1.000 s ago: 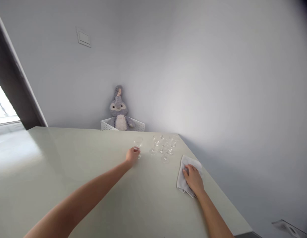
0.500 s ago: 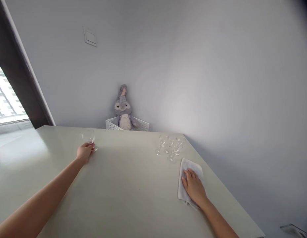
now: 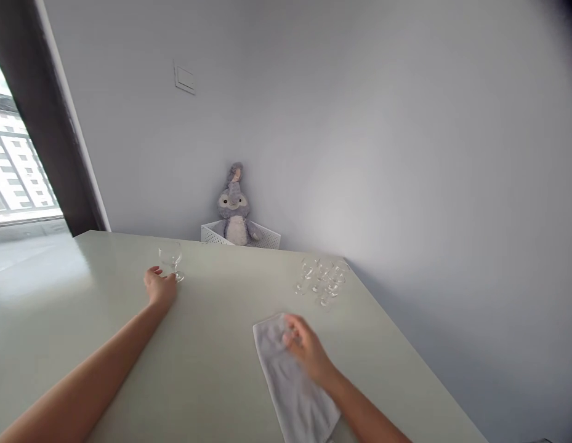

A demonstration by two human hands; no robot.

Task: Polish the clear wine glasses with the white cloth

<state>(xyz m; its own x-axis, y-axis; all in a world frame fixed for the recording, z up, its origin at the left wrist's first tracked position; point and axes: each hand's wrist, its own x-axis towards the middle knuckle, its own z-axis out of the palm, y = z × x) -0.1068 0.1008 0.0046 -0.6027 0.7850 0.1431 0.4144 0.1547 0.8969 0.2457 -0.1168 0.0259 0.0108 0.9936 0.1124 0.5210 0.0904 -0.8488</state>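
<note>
Stemmed glass [image 3: 170,253] stands upright on the pale counter [image 3: 207,381], between eight and nine o'clock from the middle of the view, its wide clear bowl above a short stem and round foot. The left hand [image 3: 161,287] is just beside it on the seven o'clock side, fingers loosely parted and the thumb right at the foot; whether skin touches glass there I cannot tell. The bowl itself is free of the hand.

At six o'clock a light grey cloth [image 3: 289,383] lies lengthwise on the counter, wrinkled, its near end running down to the lower edge of the view. The right hand [image 3: 308,346] is over the cloth's one o'clock side, fingers curled with a narrow gap between thumb and forefinger. It is blurred, and I cannot tell whether it grips the fabric.

Toward five o'clock, close to the middle, several more clear stemmed glasses [image 3: 323,282] stand bunched together; they overlap too much to count. They are well apart from the single glass.

Near nine o'clock, beyond the counter's far edge, a grey plush toy [image 3: 236,215] sits in a white perforated basket [image 3: 271,239]. A light switch [image 3: 185,79] is between ten and eleven o'clock.
</note>
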